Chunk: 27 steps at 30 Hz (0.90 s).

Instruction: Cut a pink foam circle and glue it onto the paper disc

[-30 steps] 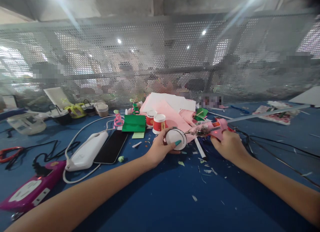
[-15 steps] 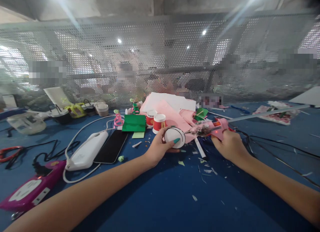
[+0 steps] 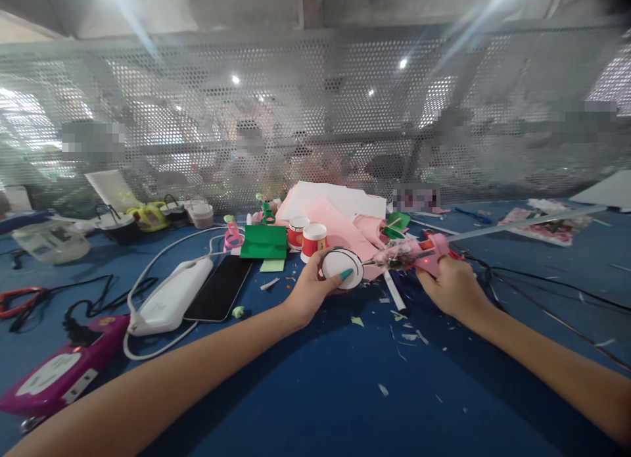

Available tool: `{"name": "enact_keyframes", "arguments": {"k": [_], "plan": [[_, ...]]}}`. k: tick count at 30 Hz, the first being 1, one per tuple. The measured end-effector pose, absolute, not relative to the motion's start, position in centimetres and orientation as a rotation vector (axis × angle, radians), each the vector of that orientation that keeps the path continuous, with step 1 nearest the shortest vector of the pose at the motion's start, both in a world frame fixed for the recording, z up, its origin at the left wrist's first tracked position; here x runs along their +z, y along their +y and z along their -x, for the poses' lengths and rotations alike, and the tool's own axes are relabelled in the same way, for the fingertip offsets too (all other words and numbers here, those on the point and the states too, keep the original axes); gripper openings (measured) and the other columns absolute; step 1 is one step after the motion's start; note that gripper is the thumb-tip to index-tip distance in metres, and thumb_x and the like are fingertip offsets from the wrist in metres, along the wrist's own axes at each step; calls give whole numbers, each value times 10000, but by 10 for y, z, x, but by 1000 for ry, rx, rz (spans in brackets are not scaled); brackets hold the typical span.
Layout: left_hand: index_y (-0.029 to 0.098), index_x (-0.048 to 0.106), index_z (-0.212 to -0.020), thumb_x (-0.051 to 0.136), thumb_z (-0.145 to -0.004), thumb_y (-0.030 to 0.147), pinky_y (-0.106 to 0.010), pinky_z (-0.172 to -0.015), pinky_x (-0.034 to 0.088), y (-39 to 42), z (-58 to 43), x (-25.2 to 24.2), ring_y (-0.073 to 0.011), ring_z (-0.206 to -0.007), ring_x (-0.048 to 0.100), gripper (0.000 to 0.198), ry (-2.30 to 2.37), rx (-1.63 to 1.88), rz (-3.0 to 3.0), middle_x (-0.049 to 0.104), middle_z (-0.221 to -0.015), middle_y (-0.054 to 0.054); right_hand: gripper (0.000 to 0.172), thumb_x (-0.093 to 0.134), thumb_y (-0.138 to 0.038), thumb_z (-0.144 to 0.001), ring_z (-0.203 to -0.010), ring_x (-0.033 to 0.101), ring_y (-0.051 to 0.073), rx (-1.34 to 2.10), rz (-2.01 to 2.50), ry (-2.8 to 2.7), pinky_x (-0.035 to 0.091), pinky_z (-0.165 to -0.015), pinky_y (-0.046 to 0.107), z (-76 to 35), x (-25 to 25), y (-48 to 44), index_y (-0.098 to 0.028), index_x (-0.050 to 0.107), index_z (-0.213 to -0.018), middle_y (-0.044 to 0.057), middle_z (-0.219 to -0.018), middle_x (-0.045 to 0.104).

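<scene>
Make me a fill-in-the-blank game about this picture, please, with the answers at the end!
1. The left hand holds a round piece whose face is mostly ____.
2. The right hand grips a glue gun coloured ____.
3. Beyond the left hand stand red-and-white cups, and their number is ____.
4. The black phone lies on a table coloured ____.

Missing words: white; pink; two; blue.

Black phone (image 3: 219, 289) beside white device (image 3: 170, 296); purple power strip (image 3: 104, 344) at left

Head cam, close in, looks fwd/down across blue tbl (image 3: 320, 391).
</scene>
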<state>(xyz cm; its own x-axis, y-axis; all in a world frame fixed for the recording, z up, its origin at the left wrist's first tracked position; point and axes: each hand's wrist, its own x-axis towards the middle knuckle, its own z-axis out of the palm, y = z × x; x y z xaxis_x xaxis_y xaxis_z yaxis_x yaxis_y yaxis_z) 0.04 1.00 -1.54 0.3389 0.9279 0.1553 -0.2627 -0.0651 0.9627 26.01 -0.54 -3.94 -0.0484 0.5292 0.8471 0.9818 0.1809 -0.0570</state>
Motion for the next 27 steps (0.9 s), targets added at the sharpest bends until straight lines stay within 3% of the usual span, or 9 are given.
{"name": "enact_keyframes", "arguments": {"k": [15,27], "plan": [[186,496,-1135,673,-688,163,-369,-760,555,9,-1,-13,-239,-1000,568,482,741,1138,-1259,540,-1186,-102,311,512,-432,-744,-374,435,147,-847,1382,-1643,329,-428,274,-254,-36,-7,-193,495,-545,-11,-403,404],[198,503,-1133,691,-688,174,-387,-762,566,10,0,-14,-235,-973,585,484,724,1143,-1237,541,-1188,-93,282,461,-383,-735,-420,475,175,-786,1500,-1668,354,-451,285,-258,-41,-6,-218,423,-510,35,-428,459]]}}
